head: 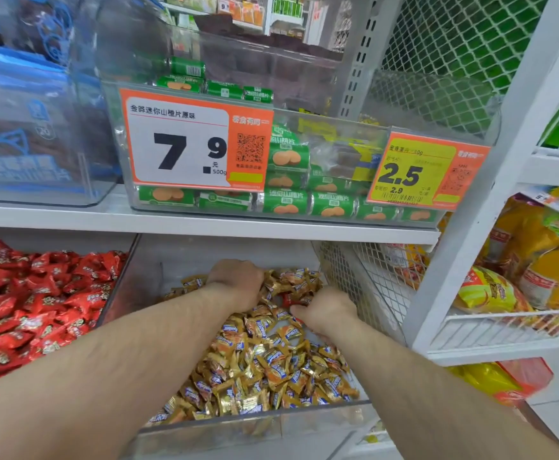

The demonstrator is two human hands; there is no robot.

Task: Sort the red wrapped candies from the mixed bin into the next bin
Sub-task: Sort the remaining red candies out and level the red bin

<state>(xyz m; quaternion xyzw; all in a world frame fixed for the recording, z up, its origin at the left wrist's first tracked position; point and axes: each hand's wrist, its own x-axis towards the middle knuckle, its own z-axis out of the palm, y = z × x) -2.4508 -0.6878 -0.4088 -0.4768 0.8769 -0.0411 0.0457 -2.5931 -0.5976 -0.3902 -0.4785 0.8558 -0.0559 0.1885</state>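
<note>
Both hands reach into the mixed bin (205, 426) of gold candies. Right hand (327, 313) has its fingers on a red candy (293, 298) at the back; the candy's long axis cannot be told. Left hand (235, 280) digs in, grip hidden. Red bin (39, 293) lies just left.

Price tags (191, 141): "7.9", "2.5"

a clear bin (132, 197) of green packs (284, 202) is sitting on the white shelf (72, 219), wearing two orange price tags (191, 141); yellow bags (490, 290) are lying right of it.
</note>
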